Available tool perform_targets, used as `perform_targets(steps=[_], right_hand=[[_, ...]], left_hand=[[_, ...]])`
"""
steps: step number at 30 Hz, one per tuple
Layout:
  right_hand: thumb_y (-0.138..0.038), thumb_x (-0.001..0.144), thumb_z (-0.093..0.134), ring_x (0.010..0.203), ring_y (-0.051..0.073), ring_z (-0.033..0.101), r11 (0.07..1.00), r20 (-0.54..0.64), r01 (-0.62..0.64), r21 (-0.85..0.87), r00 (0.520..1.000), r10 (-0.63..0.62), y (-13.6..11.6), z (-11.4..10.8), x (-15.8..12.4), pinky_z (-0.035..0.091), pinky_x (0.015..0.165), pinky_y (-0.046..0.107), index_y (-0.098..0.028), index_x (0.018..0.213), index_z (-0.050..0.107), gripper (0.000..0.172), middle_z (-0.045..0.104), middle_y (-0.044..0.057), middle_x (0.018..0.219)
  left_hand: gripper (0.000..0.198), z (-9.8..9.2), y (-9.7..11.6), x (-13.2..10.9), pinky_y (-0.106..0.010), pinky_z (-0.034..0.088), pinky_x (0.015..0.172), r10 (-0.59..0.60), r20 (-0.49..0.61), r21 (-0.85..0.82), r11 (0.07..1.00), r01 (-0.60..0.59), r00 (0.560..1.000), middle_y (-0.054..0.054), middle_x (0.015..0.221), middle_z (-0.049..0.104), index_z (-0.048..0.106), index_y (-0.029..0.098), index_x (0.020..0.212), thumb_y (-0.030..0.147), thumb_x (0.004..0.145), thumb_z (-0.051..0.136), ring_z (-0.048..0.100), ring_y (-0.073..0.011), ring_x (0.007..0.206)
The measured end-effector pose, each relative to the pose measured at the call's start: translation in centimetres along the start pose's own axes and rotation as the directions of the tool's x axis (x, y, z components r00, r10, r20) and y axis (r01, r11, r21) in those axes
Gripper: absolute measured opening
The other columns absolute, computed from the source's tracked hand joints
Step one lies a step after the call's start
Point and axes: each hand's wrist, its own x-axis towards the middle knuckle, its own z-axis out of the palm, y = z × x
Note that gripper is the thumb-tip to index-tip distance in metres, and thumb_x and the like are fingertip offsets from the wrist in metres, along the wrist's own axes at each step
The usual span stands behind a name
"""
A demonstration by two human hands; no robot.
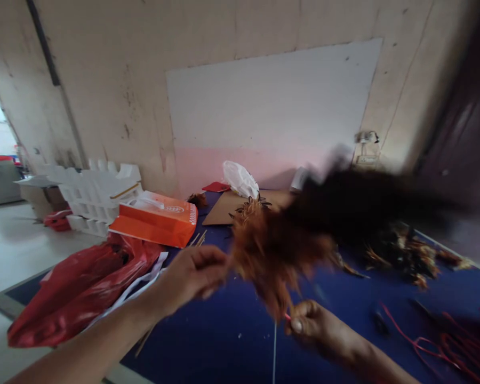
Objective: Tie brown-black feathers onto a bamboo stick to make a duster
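Note:
A large feather duster (280,240), reddish brown near me and black toward its far end, is raised over the blue table and smeared by motion. My right hand (310,322) is closed round its lower end, where a bit of pinkish red string shows by the thumb. At the left edge of the brown feathers, my left hand (202,271) has its fingers pinched together; what lies between them is hidden. Below the feathers a thin pale line (274,352) runs toward me; whether it is a stick or a table seam, I cannot tell.
Loose dark and brown feathers (408,253) lie at the right, with red string (436,346) nearer me. To the left are a red plastic bag (84,288), an orange bag (156,218) and white foam (98,189). Cardboard (220,210) and a white plastic bag (240,180) sit near the wall.

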Motion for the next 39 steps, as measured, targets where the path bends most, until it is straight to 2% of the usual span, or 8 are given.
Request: perform_targets(steps=[2, 6, 8, 12, 18, 23, 29, 39], right_hand=[[-0.035, 0.087, 0.045, 0.029, 0.006, 0.033, 0.933, 0.225, -0.186, 0.309, 0.967, 0.119, -0.4, -0.8, -1.8, 0.028, 0.03, 0.016, -0.018, 0.06, 0.069, 0.04, 0.043, -0.006, 0.032], [-0.043, 0.08, 0.054, 0.052, 0.015, 0.056, 0.693, 0.537, -0.524, 0.495, 0.812, 0.23, 1.7, -3.8, -4.4, 0.044, 0.05, 0.022, -0.024, 0.067, 0.073, 0.03, 0.063, 0.004, 0.057], [-0.045, 0.073, 0.06, 0.065, 0.02, 0.061, 0.68, 0.551, -0.599, 0.423, 0.766, 0.332, 4.0, -5.8, -4.4, 0.047, 0.061, 0.027, -0.026, 0.073, 0.074, 0.023, 0.068, 0.008, 0.07], [-0.05, 0.068, 0.061, 0.084, 0.027, 0.062, 0.562, 0.347, -0.717, 0.412, 0.694, 0.631, 6.3, -8.2, -1.1, 0.048, 0.074, 0.035, -0.021, 0.096, 0.07, 0.042, 0.069, 0.013, 0.094], [-0.039, 0.072, 0.06, 0.091, 0.024, 0.06, 0.499, 0.256, -0.574, 0.649, 0.783, 0.567, 1.8, -1.5, 4.6, 0.045, 0.083, 0.036, -0.017, 0.103, 0.064, 0.037, 0.066, 0.009, 0.099], [-0.043, 0.076, 0.052, 0.061, 0.015, 0.054, 0.32, 0.324, -0.609, 0.726, 0.713, 0.621, 0.9, 4.4, 5.1, 0.042, 0.057, 0.025, -0.013, 0.088, 0.064, 0.035, 0.062, 0.004, 0.068], [-0.043, 0.072, 0.051, 0.046, 0.008, 0.028, 0.181, 0.406, -0.697, 0.694, 0.587, 0.7, 0.8, 5.4, 4.3, 0.023, 0.045, 0.022, -0.012, 0.069, 0.062, 0.033, 0.038, -0.005, 0.049], [-0.039, 0.076, 0.054, 0.052, 0.009, 0.033, 0.199, 0.324, -0.594, 0.779, 0.654, 0.684, 0.0, 4.8, 4.3, 0.028, 0.049, 0.021, -0.014, 0.062, 0.057, 0.028, 0.041, -0.003, 0.054]], left_hand=[[0.024, -0.9, -1.1, 1.5, -0.016, 0.014, 0.032, -0.084, -0.125, -0.274, 0.961, 0.047, 0.989, 0.006, 0.044, 0.041, 0.057, 0.015, 0.064, 0.036, 0.076, 0.06, 0.027, -0.0025, 0.033], [0.019, -0.1, -3.2, 4.0, -0.013, 0.016, 0.032, -0.183, -0.201, -0.491, 0.869, 0.062, 0.962, 0.003, 0.054, 0.052, 0.06, 0.012, 0.067, 0.028, 0.065, 0.071, 0.033, -0.0009, 0.036], [0.02, 1.5, -4.0, 4.9, -0.012, 0.016, 0.032, -0.22, -0.217, -0.572, 0.818, 0.058, 0.951, 0.002, 0.054, 0.052, 0.059, 0.012, 0.066, 0.026, 0.063, 0.072, 0.033, -0.0004, 0.037], [0.026, 5.6, -5.0, 6.4, -0.012, 0.012, 0.032, -0.286, -0.122, -0.679, 0.723, 0.131, 0.95, 0.006, 0.045, 0.044, 0.058, 0.011, 0.063, 0.03, 0.061, 0.074, 0.027, 0.0005, 0.033], [0.026, 9.7, -6.5, 7.7, -0.012, 0.015, 0.033, -0.242, -0.034, -0.754, 0.643, 0.134, 0.97, 0.005, 0.047, 0.046, 0.06, 0.01, 0.063, 0.032, 0.064, 0.073, 0.028, 0.0008, 0.035], [0.028, 10.2, -8.0, 8.5, -0.012, 0.018, 0.035, -0.255, -0.089, -0.778, 0.621, 0.093, 0.963, 0.0, 0.061, 0.054, 0.06, 0.008, 0.061, 0.028, 0.056, 0.078, 0.036, -0.0002, 0.042], [0.027, 10.8, -10.4, 9.1, -0.014, 0.019, 0.036, -0.299, -0.086, -0.76, 0.637, 0.132, 0.95, 0.004, 0.049, 0.049, 0.06, 0.011, 0.065, 0.03, 0.056, 0.077, 0.033, -0.0011, 0.038], [0.023, 12.2, -11.0, 8.3, -0.016, 0.024, 0.04, -0.314, -0.227, -0.517, 0.841, 0.159, 0.922, 0.006, 0.05, 0.049, 0.06, 0.013, 0.079, 0.028, 0.064, 0.068, 0.035, -0.0043, 0.041]])
